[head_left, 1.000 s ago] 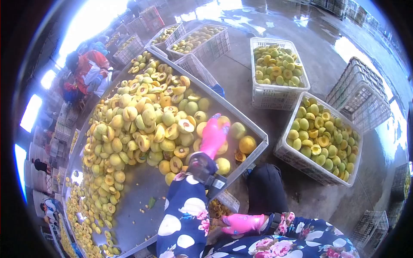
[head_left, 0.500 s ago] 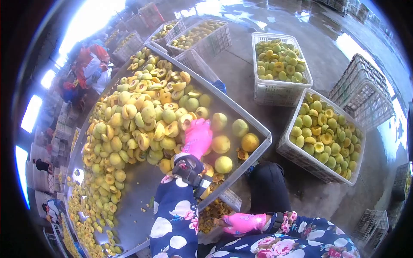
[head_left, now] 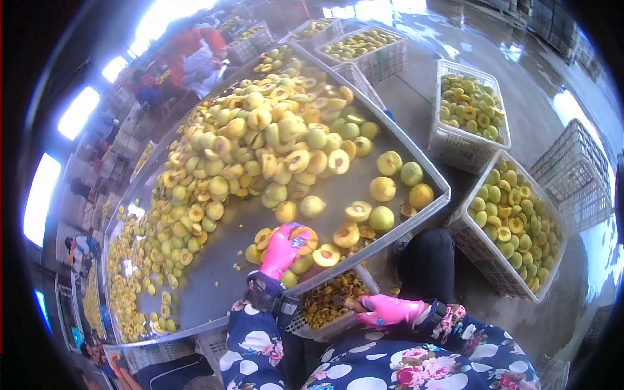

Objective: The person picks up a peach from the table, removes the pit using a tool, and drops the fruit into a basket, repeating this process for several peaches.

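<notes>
My left hand (head_left: 279,252), in a pink glove, is closed round a halved yellow peach (head_left: 304,240) near the front edge of the metal sorting table (head_left: 250,244). Other cut halves, such as a peach half with its flat face up (head_left: 325,255), lie just beside it. Low on the right, my pink-gloved right hand (head_left: 391,310) grips a small tool (head_left: 348,303) whose thin dark end points left; its exact kind is hard to make out. Below that end sits a white crate of brown pits and scraps (head_left: 328,299). A large heap of yellow-green peaches (head_left: 260,136) covers the table's far side.
Plastic crates full of peach halves (head_left: 471,107) (head_left: 513,224) stand on the wet floor at right. Stacked crates (head_left: 575,169) are behind them. My knee (head_left: 426,260) is by the table corner. Another person in orange (head_left: 195,58) is beyond the heap.
My left hand has drawn back from the heap towards the table's front edge and now holds a peach half. My right hand has stayed low near the pit crate; the view has shifted.
</notes>
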A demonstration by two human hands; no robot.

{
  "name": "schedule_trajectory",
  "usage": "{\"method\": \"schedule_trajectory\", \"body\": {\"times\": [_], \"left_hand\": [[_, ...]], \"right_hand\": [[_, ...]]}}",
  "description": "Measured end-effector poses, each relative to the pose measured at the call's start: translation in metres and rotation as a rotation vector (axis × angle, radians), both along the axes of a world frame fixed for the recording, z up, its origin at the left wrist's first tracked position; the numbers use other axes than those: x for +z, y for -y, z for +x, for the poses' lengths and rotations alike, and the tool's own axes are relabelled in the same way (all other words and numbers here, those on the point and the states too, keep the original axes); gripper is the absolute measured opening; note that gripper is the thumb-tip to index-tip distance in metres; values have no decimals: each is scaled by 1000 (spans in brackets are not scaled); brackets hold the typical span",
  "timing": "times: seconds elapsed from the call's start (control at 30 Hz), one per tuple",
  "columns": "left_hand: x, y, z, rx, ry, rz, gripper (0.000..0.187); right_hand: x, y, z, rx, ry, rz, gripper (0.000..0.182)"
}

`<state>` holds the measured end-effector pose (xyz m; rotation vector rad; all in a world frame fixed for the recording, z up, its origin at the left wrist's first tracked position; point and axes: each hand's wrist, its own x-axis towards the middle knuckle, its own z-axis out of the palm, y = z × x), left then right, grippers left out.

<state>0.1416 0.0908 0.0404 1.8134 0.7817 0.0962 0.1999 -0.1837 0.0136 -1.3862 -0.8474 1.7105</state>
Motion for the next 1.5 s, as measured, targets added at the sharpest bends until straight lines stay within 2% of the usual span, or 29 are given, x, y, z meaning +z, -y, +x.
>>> {"method": "schedule_trajectory", "body": {"times": [0.03, 0.07, 0.17, 0.2, 0.3, 0.47, 0.57, 0.67, 0.83, 0.93, 1.03, 1.13, 1.27, 1.33, 1.43, 1.5], "left_hand": [[2, -3, -13, 103, 35, -132, 38], [-4, -11, -31, 115, 122, -254, 34], [12, 4, -67, 269, 422, -643, 28], [27, 15, -77, 214, 471, -723, 33], [32, 36, -97, 277, 548, -827, 33], [33, 68, -118, 291, 633, -825, 31], [46, 87, -117, 309, 498, -596, 31], [71, 102, -120, 179, 532, -440, 40], [74, 106, -132, 101, 612, -428, 56], [68, 109, -134, 33, 688, -287, 57], [67, 110, -133, -13, 710, -252, 56], [68, 110, -132, -33, 711, -288, 58], [62, 106, -127, 28, 746, -548, 50], [67, 103, -126, 77, 692, -680, 47], [67, 102, -126, 75, 554, -613, 45], [63, 101, -126, 85, 513, -748, 43]], "right_hand": [[-1, 1, -1, -31, -62, 32, 26], [1, 3, -4, -99, -215, 0, 24], [30, -2, -4, -229, -336, -14, 26], [36, -5, -4, -267, -347, 17, 27], [55, -23, -4, -353, -275, 105, 25], [71, -48, -14, -420, -220, 215, 34], [77, -60, -25, -453, -167, 275, 41], [76, -65, -30, -476, -181, 285, 48], [73, -60, -28, -446, -281, 363, 44], [73, -57, -28, -461, -295, 378, 43], [73, -55, -27, -474, -325, 381, 42], [71, -53, -26, -488, -393, 397, 40], [64, -50, -25, -514, -448, 359, 35], [83, -48, -23, -458, -346, 266, 33], [89, -50, -23, -414, -227, 160, 25], [91, -51, -22, -386, -167, 113, 24]]}}
